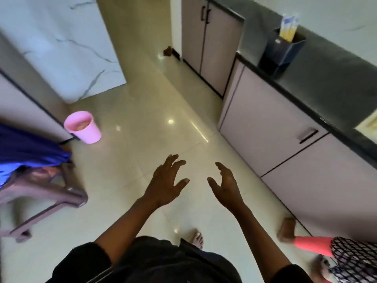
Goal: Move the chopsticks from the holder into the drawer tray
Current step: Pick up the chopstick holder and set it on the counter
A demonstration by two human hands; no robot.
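Over the glossy cream floor (130,111), both bare hands are held out in front of the person, well short of the desk (326,74) on the right. The left hand (165,185) is palm down with its fingers (175,163) spread apart and slightly curled, holding nothing. The right hand (227,187) is turned edge-on, thumb toward the left hand, its fingers likewise apart and empty. The two hands are near each other but not touching, and dark sleeves cover the upper arms.

Well apart from the hands, at the upper right, a dark blue holder (282,51) stands upright on the dark desk close to its front edge. The chopsticks (288,28) stand inside it, pale yellow with blue-and-white wrapping at the top, their upper ends rising above the rim. Below the desk run pale cabinet fronts; one drawer front (271,127) carries a dark handle (309,135) and is closed.

On the left, a pink cup (82,127) sits on the floor beside a grey cabinet. A brown plastic stool (51,197) stands nearer the lower left, with blue cloth (26,154) draped above it. At the lower right edge, another person's leg in a coral trouser leg (312,245) and a patterned garment is partly visible. The view is somewhat blurred throughout.
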